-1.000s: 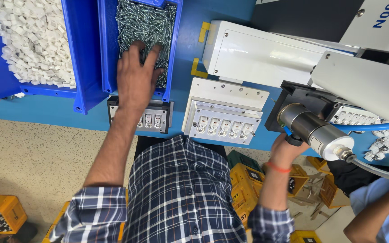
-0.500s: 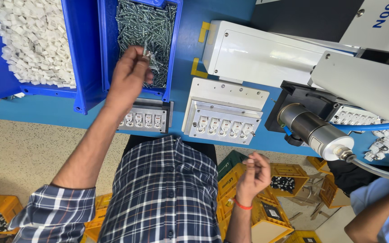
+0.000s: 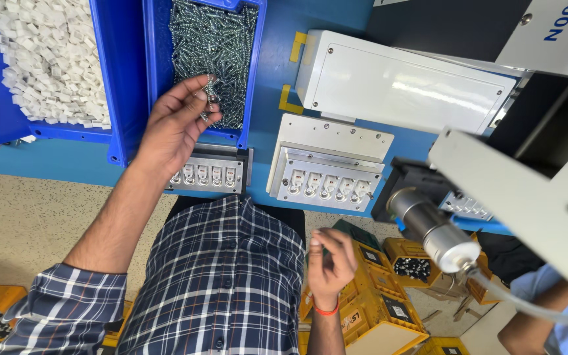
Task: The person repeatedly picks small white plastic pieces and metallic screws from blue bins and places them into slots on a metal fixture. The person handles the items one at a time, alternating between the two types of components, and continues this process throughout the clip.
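My left hand (image 3: 175, 125) is raised over the near end of a blue bin (image 3: 252, 85) full of small silver screws (image 3: 215, 46). Its fingertips pinch a few screws (image 3: 210, 89). Just below it lies a grey fixture (image 3: 208, 174) holding a row of white switch parts. My right hand (image 3: 330, 260), with a red band at the wrist, hangs low beside my plaid shirt, below a second white fixture (image 3: 327, 184) with its own row of parts. Its fingers are loosely curled, and I cannot see whether anything small is in them.
A blue bin of small white plastic pieces (image 3: 47, 59) stands at the far left. A white box (image 3: 402, 82) and a machine with a metal cylinder (image 3: 435, 230) fill the right side. Yellow crates (image 3: 376, 309) sit on the floor. Another person's arm (image 3: 547, 309) shows at the bottom right.
My left hand has come up out of the screw bin with a few screws pinched in it. My right hand dropped from under the machine to beside my shirt.
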